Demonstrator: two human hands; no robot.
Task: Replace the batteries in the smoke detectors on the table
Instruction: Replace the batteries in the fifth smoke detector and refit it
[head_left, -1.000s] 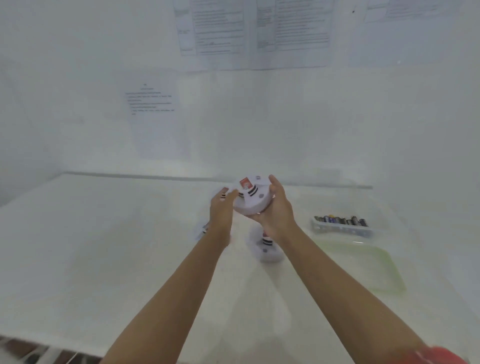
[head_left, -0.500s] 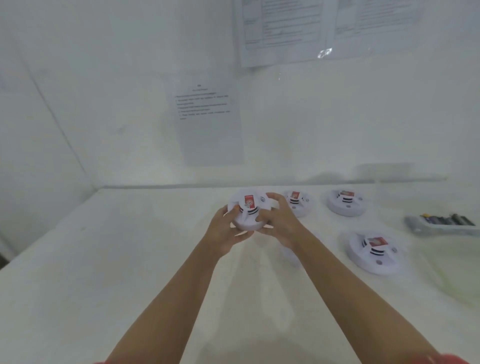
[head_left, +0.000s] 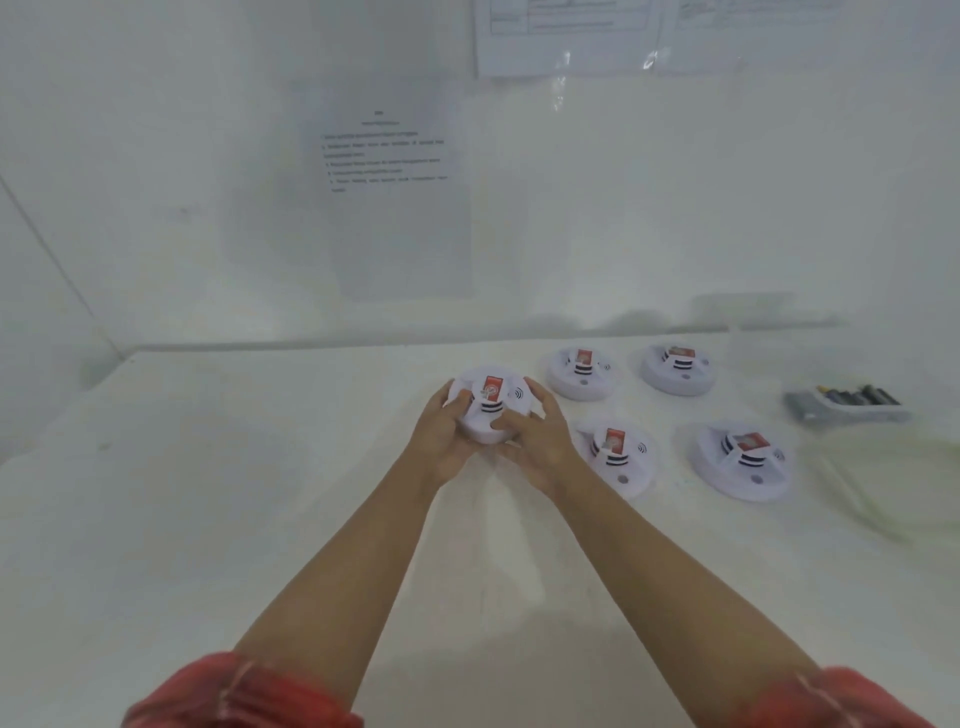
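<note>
A round white smoke detector with a red label sits between my two hands, just above the white table. My left hand grips its left side and my right hand grips its right side, thumb across the front. Several more white smoke detectors lie on the table to the right: two at the back, one nearer me and one farther right, and two nearer, one beside my right wrist and one farther right. A small tray of batteries stands at the far right.
A pale green tray lies blurred at the right edge. White walls with printed sheets close the table at the back and left. The table's left half holds nothing visible.
My view has swung left and down, bringing several detectors into sight. Both hands have lowered the held detector toward the table; my left hand has closed fully onto it.
</note>
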